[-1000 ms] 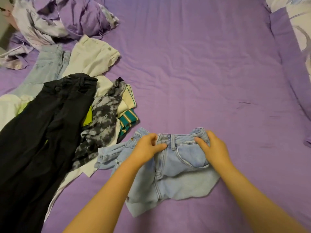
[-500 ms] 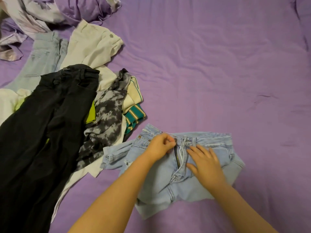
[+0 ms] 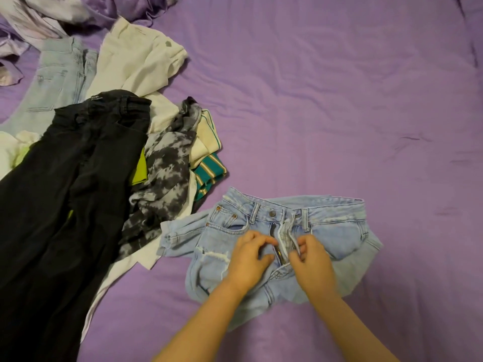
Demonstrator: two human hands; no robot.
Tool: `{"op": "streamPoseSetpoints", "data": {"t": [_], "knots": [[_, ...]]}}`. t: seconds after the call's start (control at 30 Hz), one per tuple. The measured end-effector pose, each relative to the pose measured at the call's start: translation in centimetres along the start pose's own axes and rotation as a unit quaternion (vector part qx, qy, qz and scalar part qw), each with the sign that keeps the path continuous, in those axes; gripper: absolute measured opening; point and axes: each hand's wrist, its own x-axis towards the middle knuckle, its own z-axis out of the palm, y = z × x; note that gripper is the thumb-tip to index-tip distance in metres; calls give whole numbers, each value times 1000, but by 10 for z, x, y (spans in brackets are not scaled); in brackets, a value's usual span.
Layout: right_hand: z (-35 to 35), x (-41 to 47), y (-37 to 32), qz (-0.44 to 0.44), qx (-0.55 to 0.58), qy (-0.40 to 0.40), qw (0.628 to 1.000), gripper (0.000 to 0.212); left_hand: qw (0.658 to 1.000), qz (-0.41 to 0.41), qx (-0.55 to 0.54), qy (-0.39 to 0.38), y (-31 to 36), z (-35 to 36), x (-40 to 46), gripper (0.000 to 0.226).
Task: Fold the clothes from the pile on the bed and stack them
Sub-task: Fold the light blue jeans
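Light blue denim shorts (image 3: 337, 231) lie front up on the purple bed sheet (image 3: 313, 100), waistband away from me, fly unzipped. My left hand (image 3: 248, 259) pinches the denim on the left side of the zipper. My right hand (image 3: 311, 259) pinches the fly flap on the right side. To the left lies the pile: black trousers (image 3: 73, 192), a grey tie-dye garment (image 3: 162, 184), a cream garment (image 3: 136, 64), pale jeans (image 3: 60, 79) and a teal striped piece (image 3: 209, 171).
A crumpled purple and floral duvet (image 3: 65, 14) fills the top left corner. A purple pillow edge (image 3: 473, 11) shows at the top right. Bare sheet stretches right of the shorts and beyond them.
The shorts were spread out flat. Both hands moved from the waistband down to the middle of the shorts and now pinch the two sides of the open fly.
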Motion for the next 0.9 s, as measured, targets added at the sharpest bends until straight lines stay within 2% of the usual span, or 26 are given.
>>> {"op": "streamPoseSetpoints", "data": {"t": [0.1,0.3,0.4,0.5,0.57,0.67,0.8,0.9], "knots": [[-3,-2,1,-12,51,35,998,15,998,24,-31,39,0,-5,8,28],[-5,7,-15,-6,207,27,978,19,999,4,26,-43,-1,-2,29,34],[-1,12,-12,-25,134,-53,989,16,999,-6,5,-53,-2,-9,33,35],[1,11,2,-18,75,-80,994,30,998,-9,-41,-53,-1,-15,26,11],[-1,5,8,-30,83,-71,994,35,995,14,15,-94,-3,-11,16,5],[0,-5,16,-4,141,-68,988,35,988,39,109,-103,-4,-2,5,15],[-2,-9,21,14,192,-88,977,36,989,40,95,-102,-2,3,3,19],[-3,-11,23,1,170,-96,981,37,989,33,97,-110,1,5,4,21]]}}
